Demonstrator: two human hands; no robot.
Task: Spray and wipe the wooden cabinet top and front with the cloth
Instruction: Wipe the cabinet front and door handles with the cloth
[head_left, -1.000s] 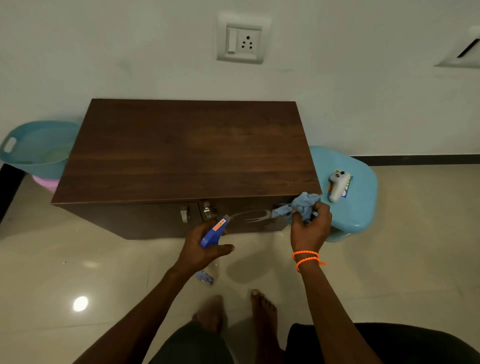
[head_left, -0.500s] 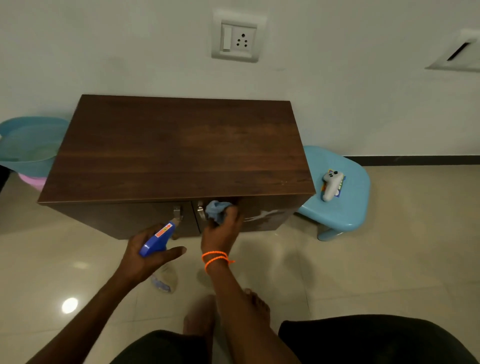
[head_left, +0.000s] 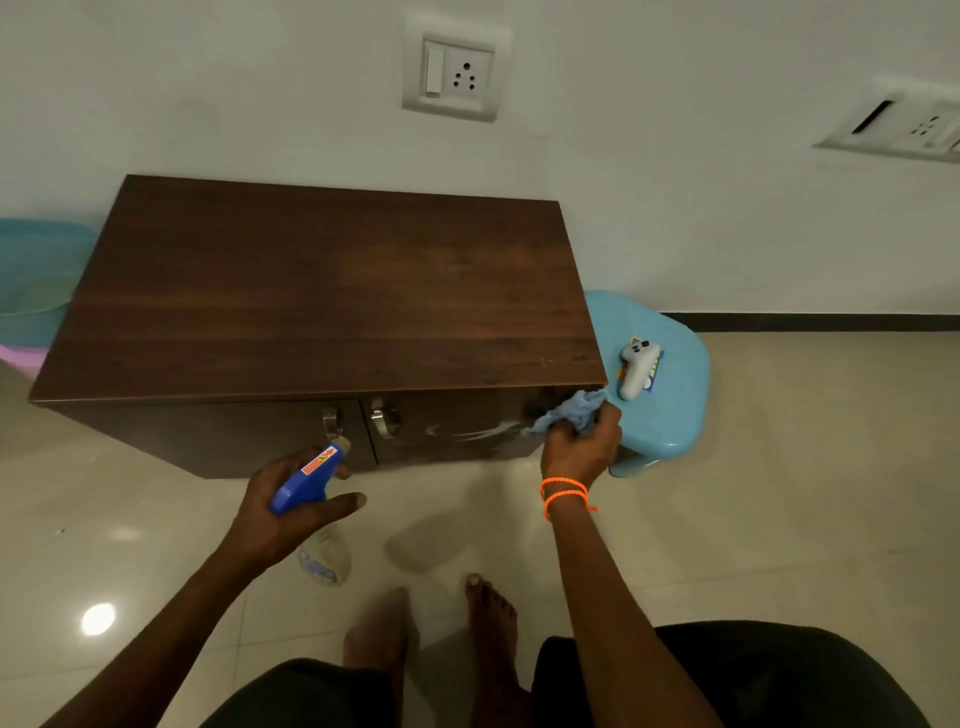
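My left hand (head_left: 291, 506) is out in front of me at waist level, fingers curled closed around what it holds, thumb stretched out to the right. My right hand (head_left: 579, 449) reaches farther forward and to the right, fingers bunched tight, orange threads around that wrist. Both forearms are bare, and my bare feet show below.

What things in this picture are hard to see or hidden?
- Spray bottle: in the head view the left hand hides its neck; the clear body is blurred.
- Teal tub: cut off by the left edge.
- Cabinet front: seen at a steep angle, so its lower part is hidden.
- Toy on the stool: too small to identify.
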